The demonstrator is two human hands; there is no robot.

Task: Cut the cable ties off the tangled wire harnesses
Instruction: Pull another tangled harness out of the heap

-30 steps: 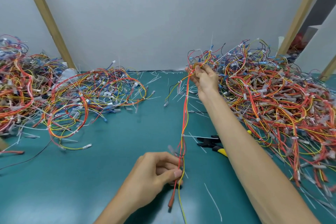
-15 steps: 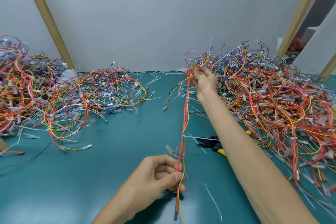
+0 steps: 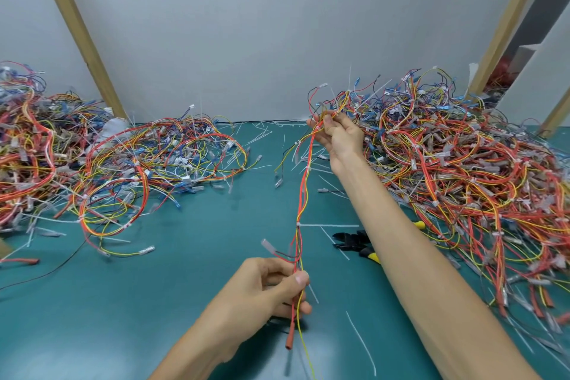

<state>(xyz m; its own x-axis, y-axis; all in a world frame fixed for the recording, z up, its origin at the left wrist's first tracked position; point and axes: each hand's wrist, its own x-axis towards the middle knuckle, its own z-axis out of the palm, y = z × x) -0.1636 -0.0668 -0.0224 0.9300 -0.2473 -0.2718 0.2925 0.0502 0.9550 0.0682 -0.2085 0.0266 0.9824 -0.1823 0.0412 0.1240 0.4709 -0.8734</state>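
Observation:
A red, orange and yellow wire harness (image 3: 303, 191) is stretched between my two hands over the green table. My left hand (image 3: 271, 293) pinches its near end, with a red sleeve hanging below the fingers. My right hand (image 3: 339, 136) grips its far end, up beside the big tangled pile (image 3: 456, 170) on the right. A white cable tie (image 3: 298, 224) binds the harness midway. Black cutters with yellow handles (image 3: 354, 242) lie on the table, partly hidden under my right forearm.
A second pile of harnesses (image 3: 148, 160) lies at the left, with a bigger heap (image 3: 24, 145) at the far left edge. Cut white tie ends are scattered over the green mat (image 3: 185, 271). Wooden posts lean against the grey back wall.
My right hand has risen a little with the far end of the harness. My left hand has slid slightly along the near end, and the red sleeve hangs lower.

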